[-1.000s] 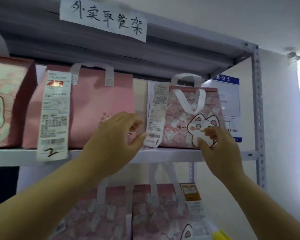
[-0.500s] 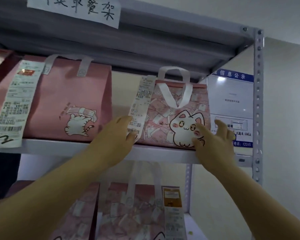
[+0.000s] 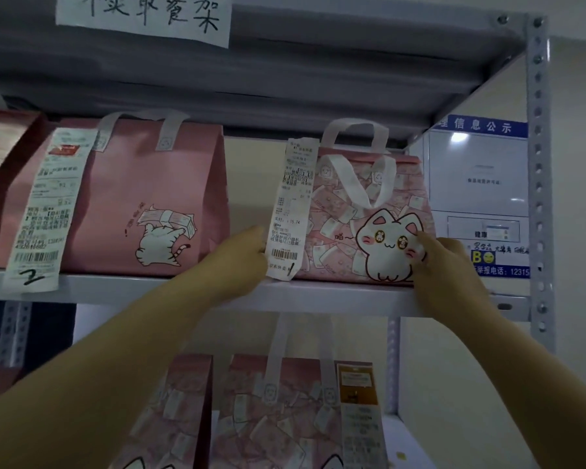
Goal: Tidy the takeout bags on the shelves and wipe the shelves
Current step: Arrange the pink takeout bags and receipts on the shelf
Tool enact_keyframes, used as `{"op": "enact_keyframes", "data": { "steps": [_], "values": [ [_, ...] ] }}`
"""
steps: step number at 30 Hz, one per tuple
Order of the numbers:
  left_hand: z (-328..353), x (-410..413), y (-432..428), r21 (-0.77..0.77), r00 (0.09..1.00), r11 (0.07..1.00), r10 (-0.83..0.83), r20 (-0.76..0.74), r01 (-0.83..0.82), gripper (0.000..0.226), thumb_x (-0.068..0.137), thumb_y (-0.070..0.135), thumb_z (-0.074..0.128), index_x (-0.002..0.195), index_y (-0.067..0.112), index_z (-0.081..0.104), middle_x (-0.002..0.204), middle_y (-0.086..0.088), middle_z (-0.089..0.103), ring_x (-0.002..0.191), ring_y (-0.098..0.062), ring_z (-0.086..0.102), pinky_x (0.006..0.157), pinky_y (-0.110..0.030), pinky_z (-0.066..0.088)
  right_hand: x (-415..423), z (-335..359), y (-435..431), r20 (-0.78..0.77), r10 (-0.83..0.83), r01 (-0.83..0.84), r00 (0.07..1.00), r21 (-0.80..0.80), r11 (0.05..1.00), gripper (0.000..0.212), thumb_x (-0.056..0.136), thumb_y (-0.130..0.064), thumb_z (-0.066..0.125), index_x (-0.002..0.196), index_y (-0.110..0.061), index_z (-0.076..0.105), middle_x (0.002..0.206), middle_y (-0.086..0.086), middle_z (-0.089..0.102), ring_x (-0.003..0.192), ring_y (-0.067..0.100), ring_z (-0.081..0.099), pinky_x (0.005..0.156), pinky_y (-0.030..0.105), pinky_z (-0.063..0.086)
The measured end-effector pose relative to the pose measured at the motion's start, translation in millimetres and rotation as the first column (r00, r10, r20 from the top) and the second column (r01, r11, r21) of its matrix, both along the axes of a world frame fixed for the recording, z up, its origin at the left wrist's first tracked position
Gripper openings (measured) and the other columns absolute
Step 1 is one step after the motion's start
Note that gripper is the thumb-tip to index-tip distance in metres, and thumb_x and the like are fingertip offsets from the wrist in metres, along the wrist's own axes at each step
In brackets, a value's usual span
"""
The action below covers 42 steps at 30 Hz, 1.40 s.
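- Takeout bag (image 3: 369,211), the small pink one printed with a white cat, stands upright on the middle shelf (image 3: 115,287), toward its right end and close to the front edge.
- Left hand (image 3: 241,257) is set against the bag's left side. Its fingertips meet the lower edge of receipt "1" (image 3: 290,211), which hangs down the bag's front.
- Right hand (image 3: 449,265) is set against the bag's right front corner, fingers laid on the cat print.
- Both hands show extended fingers, not curled ones. They bracket the bag from opposite sides and are well apart from each other.
- Judgement: a two-sided hold suits sliding or squaring a soft bag without tipping it.
- Larger pink bag (image 3: 142,198) stands to the left with a gap between, carrying receipt "2" (image 3: 44,208). The numbering suggests an ordered row.
- Receipts face outward, probably so that orders read from the front.
- Lower bags (image 3: 285,418) stand on the shelf beneath.
- Wiping: no cloth is in view, so this step is judged not yet begun.
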<state>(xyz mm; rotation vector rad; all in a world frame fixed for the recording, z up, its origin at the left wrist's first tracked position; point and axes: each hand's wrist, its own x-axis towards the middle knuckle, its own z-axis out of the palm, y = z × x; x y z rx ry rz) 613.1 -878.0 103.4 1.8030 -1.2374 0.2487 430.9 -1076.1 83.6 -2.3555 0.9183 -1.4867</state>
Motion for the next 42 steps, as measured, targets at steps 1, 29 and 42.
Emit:
{"op": "enact_keyframes", "data": {
  "steps": [1, 29, 42],
  "values": [
    [-0.7, 0.5, -0.2, -0.002, 1.0, 1.0, -0.013, 0.004, 0.013, 0.043, 0.084, -0.008, 0.035, 0.118, 0.012, 0.052, 0.119, -0.005, 0.064, 0.108, -0.021, 0.061, 0.095, -0.042, 0.048, -0.2, -0.6, 0.0, 0.001, -0.003, 0.003, 1.0, -0.008, 1.0, 0.043, 0.095, -0.017, 0.04, 0.138, -0.022, 0.036, 0.14, 0.012, 0.033, 0.12, 0.034, 0.041, 0.096, 0.05, 0.043],
    [-132.1, -75.1, 67.2, -0.371, 0.95, 0.928, 0.121, 0.287, -0.007, 0.017, 0.083, 0.032, 0.065, 0.098, 0.027, 0.059, 0.094, 0.021, 0.057, 0.09, 0.0, 0.059, 0.074, -0.009, 0.048, -17.5, -104.9, 97.3, 0.209, 0.467, -0.347, 0.859, -0.432, 0.832, 0.024, 0.084, -0.019, 0.061, 0.105, -0.007, 0.063, 0.098, -0.003, 0.056, 0.089, 0.011, 0.056, 0.073, 0.013, 0.045],
    [-243.0, -1.9, 170.7, -0.18, 0.955, 0.938, 0.287, -0.077, -0.296, 0.013, 0.08, 0.026, 0.068, 0.093, 0.026, 0.063, 0.093, 0.013, 0.063, 0.085, 0.001, 0.059, 0.065, -0.009, 0.046, 73.9, -200.5, 169.7, 0.055, 0.623, -0.619, 0.78, -0.072, 0.782, 0.023, 0.083, -0.033, 0.058, 0.101, -0.02, 0.063, 0.094, -0.007, 0.058, 0.086, 0.012, 0.058, 0.074, 0.031, 0.051]
  ]
}}
